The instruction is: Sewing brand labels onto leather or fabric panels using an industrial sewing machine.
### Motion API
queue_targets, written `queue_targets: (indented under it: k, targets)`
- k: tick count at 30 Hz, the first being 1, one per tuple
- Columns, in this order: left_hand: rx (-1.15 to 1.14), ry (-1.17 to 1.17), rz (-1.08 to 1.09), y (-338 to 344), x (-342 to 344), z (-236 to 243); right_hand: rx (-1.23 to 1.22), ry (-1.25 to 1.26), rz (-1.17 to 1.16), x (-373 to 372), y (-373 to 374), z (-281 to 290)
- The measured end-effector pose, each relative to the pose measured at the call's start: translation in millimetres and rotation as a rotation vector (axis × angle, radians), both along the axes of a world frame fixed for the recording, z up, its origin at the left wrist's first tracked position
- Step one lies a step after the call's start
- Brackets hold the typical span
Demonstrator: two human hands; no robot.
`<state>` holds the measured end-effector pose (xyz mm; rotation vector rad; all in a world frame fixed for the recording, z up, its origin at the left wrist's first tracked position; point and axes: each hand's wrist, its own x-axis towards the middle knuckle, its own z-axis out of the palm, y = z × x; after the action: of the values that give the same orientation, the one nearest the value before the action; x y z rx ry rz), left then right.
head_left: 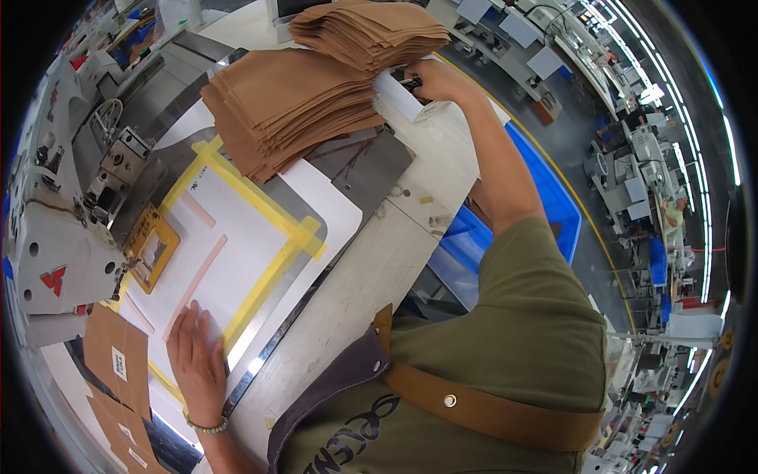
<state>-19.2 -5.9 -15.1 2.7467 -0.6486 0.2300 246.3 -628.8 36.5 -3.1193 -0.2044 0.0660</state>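
Observation:
My left hand (197,355) lies flat with its fingers stretched out on a white sheet (253,217) edged with yellow tape. Its fingertips are by the end of a pink strip (207,265) stuck on that sheet. At the far end of the table, my right hand (437,81) is closed, fingers curled round something small and dark that I cannot make out. A white roll or box (397,96) is just to the left of those fingers. Tall stacks of brown fabric-like pieces (288,99) stand between the two hands, beyond the sheet.
An industrial sewing machine (63,229) stands at the left, a yellow frame (154,249) under its head. Brown pieces with white labels (117,347) hang at the lower left. Blue bins (545,186) are right of the table. A dark plate (375,162) pokes out below the stacks.

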Motion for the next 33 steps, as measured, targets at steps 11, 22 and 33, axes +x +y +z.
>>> queue_targets:
  k: [11,22,33]
  targets:
    - [-0.023,-0.102,-0.009,3,-4,-2,0.536,-0.149,-0.047,-49,3,61]
    - [-1.381,0.842,-0.029,-72,10,32,0.907,0.062,0.687,-103,253,51]
    - [-2.253,1.009,-0.069,-45,35,1,0.265,-0.329,1.294,-168,387,-7]
